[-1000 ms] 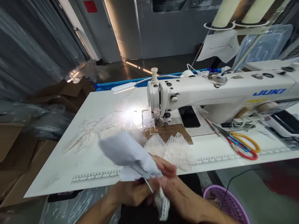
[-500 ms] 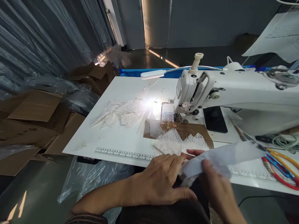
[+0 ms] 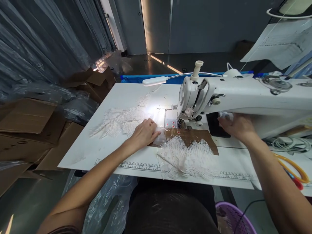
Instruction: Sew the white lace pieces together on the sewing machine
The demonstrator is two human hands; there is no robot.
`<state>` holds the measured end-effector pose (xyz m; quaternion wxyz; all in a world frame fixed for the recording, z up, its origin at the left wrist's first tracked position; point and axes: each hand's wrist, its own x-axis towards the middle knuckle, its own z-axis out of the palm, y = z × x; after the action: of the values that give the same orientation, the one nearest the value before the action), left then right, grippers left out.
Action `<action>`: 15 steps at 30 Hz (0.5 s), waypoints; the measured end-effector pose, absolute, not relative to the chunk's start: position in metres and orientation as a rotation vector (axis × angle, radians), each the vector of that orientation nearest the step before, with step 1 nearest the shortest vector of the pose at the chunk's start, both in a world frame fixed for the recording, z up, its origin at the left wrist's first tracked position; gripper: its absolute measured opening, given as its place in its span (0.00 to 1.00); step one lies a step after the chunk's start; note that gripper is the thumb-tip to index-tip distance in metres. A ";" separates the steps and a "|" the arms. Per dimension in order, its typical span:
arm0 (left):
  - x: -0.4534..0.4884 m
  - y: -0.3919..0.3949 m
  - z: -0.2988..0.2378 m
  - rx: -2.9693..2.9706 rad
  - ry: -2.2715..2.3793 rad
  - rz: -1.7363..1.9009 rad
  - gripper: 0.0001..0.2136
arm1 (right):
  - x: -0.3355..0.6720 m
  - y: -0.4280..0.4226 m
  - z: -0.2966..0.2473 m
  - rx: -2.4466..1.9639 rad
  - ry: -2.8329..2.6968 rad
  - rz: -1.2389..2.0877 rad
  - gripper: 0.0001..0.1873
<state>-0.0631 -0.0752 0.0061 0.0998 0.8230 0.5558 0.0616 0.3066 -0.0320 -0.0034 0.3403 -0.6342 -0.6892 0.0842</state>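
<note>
My left hand (image 3: 144, 132) lies palm down on the white table (image 3: 136, 97). Its slightly bent fingers rest on a sheer scrap beside the left lace pile (image 3: 119, 121), just left of the needle plate (image 3: 172, 121). My right hand (image 3: 236, 126) reaches under the arm of the white sewing machine (image 3: 246, 94), with its fingers curled round a bit of white cloth (image 3: 224, 115). A second heap of white lace (image 3: 187, 157) lies at the table's front edge, partly on a brown cardboard patch (image 3: 195, 136).
A lit gooseneck lamp (image 3: 156, 80) hangs over the needle area. Yellow and red scissors (image 3: 293, 169) and coiled cables lie at the right. A purple basket (image 3: 235, 217) stands below the table on the right. Cardboard boxes (image 3: 26, 117) and plastic bags crowd the floor at the left.
Both hands have left my lap. The left moved forward onto the table by the needle plate. The right carried the pale cloth right and back, under the machine arm.
</note>
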 end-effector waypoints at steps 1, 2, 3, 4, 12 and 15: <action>-0.065 -0.072 0.008 2.463 1.616 0.153 0.13 | 0.305 -0.036 -0.004 -1.693 -1.807 0.141 0.19; -0.066 -0.069 0.010 2.489 1.612 0.147 0.13 | 0.303 -0.042 -0.005 -1.739 -1.826 0.069 0.21; -0.066 -0.064 0.014 2.509 1.626 0.160 0.13 | 0.300 -0.048 -0.006 -1.776 -1.845 0.024 0.23; -0.064 -0.058 0.017 2.523 1.639 0.184 0.15 | 0.296 -0.055 -0.007 -1.783 -1.865 0.020 0.23; -0.010 0.011 0.009 2.464 1.062 0.219 0.11 | 0.248 -0.062 -0.020 -1.522 -2.051 0.268 0.14; -0.001 0.021 -0.002 2.339 1.047 0.281 0.08 | 0.233 -0.055 -0.024 -1.536 -2.079 0.319 0.11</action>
<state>-0.0006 0.0210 -0.0016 0.2780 0.8715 0.3902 0.1046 0.2329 -0.0548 -0.0244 0.2652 -0.5686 -0.7697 0.1180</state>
